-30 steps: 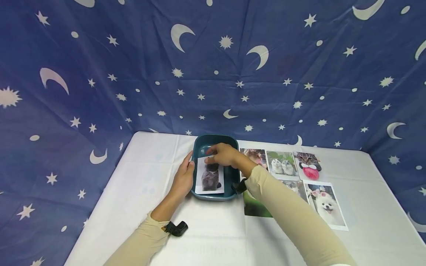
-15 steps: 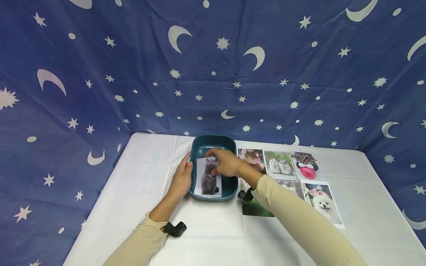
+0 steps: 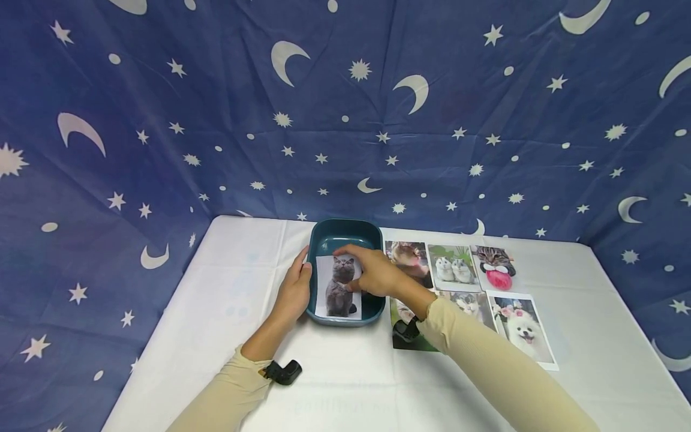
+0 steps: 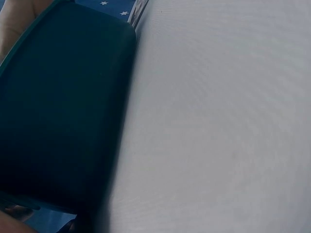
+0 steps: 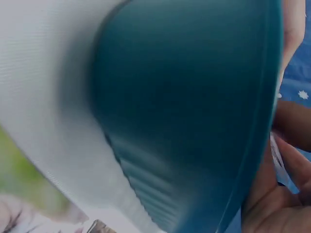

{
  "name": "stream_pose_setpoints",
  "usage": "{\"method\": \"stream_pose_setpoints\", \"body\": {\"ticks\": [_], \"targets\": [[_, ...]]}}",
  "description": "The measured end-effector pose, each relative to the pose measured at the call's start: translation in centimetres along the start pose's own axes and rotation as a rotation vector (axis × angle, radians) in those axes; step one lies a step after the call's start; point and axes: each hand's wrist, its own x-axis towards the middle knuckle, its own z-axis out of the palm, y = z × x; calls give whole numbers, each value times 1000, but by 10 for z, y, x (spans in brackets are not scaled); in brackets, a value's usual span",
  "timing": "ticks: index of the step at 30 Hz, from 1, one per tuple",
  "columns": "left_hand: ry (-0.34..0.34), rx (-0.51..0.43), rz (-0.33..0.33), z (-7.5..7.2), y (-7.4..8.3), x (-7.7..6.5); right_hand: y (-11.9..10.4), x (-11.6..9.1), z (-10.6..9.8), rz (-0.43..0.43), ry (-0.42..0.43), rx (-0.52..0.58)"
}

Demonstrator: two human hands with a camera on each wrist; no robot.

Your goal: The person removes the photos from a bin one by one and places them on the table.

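A teal rectangular container [image 3: 345, 322] stands near the far side of the table, with a photo card of a grey cat [image 3: 339, 298] inside it. My left hand [image 3: 293, 291] holds the container's left side, its thumb by the rim. Reaching in from the right, my right hand [image 3: 379, 275] pinches the card near its upper right. A pale card edge shows between the fingers [image 5: 296, 167] in the right wrist view. The container's outer wall [image 4: 63, 107] fills much of the left wrist view and hides most of the left hand.
To the right lie several animal photos in two rows, including one of hamsters [image 3: 453, 270], a tabby cat with a red ball [image 3: 495, 268] and a white dog [image 3: 523, 333]. My right forearm covers part of the front row. A blue star-and-moon curtain [image 3: 302, 156] hangs behind the table.
My right hand has shifted from the card's top toward its right edge and nearer me, uncovering the cat's head. The left hand stays on the container.
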Motion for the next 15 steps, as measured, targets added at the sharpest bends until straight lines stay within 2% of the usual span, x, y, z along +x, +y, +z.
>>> {"method": "stream_pose_setpoints", "body": {"ticks": [3,7,11,15], "targets": [[1,-7,-13,1,0,0,10,-11,-10,9,21,107],[7,-13,-11,3,0,0,35,-37,-38,36,42,266],[14,-10,-11,2,0,1,76,-71,-74,84,95,290],[17,-5,-23,2,-1,2,126,-113,-109,155,148,279]]}}
